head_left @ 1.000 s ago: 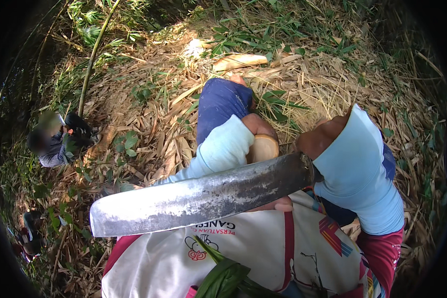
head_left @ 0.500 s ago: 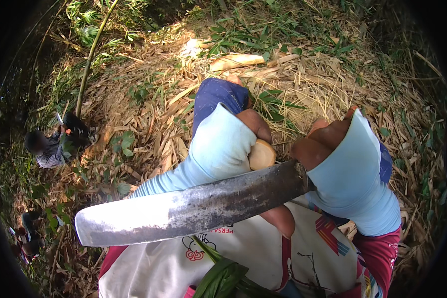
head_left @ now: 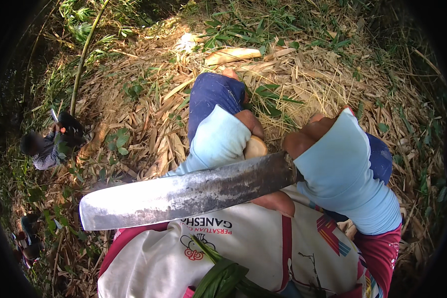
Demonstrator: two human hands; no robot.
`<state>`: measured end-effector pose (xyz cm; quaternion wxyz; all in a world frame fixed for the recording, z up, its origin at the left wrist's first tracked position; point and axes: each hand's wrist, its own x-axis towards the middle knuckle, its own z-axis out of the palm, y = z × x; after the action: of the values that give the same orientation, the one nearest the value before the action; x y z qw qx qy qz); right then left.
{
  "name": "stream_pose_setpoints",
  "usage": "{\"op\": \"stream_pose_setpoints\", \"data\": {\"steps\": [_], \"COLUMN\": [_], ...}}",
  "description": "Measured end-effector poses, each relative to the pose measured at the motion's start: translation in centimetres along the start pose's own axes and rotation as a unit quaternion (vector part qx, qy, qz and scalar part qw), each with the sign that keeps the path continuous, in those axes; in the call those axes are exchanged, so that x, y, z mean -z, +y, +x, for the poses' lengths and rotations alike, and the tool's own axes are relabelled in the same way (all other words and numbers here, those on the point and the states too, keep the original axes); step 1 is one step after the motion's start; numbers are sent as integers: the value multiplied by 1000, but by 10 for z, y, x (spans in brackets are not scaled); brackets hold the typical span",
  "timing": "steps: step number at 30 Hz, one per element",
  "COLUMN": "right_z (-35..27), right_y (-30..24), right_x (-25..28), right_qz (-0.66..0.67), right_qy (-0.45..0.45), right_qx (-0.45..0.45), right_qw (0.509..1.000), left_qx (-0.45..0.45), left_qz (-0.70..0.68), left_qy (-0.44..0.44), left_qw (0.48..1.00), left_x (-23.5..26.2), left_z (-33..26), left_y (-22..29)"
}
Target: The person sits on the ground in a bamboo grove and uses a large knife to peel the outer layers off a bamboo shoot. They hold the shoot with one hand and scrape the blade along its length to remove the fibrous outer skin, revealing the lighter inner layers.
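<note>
Right hand [head_left: 310, 136]: fingers closed round the handle of the big knife [head_left: 184, 196] — blade lies across the lap, tip toward the person's left.
Left hand [head_left: 251, 126]: fingers wrapped on a pale stub [head_left: 256, 147], just above the blade.
Handling: blade looks heavy, stiff, sharp-edged — hold by the handle only; stub looks firm, smooth, maybe slippery.
Change: blade has tilted, tip lower than a second ago.
Around: white sack [head_left: 243, 248], dry leaf litter [head_left: 149, 119].

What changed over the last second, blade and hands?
The big blade tilted: its tip dropped toward the lower left and sits lower now. The right hand keeps its grip at the handle end; the left hand still holds the pale piece against the blade. Nothing taken up or let go.
</note>
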<state>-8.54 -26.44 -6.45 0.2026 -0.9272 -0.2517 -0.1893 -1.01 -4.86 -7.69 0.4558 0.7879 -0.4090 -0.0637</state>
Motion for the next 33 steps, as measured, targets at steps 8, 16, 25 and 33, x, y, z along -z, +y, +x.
{"op": "stream_pose_setpoints", "data": {"steps": [8,16,25,33], "right_z": [8,18,22,27], "right_y": [-10,-16,-20,-23], "right_x": [0,-2,-2,-2], "right_qz": [24,14,26,27], "right_qy": [-53,-49,-43,-50], "right_qx": [-34,-21,-23,-13], "right_qw": [998,999,998,998], "left_qx": [-46,-134,-48,33], "left_qz": [-8,-87,1,-56], "left_qy": [-11,12,-20,-38], "left_qw": [999,987,999,997], "left_x": [2,0,23,18], "left_z": [4,0,3,-13], "left_y": [-20,-35,-8,-23]}}
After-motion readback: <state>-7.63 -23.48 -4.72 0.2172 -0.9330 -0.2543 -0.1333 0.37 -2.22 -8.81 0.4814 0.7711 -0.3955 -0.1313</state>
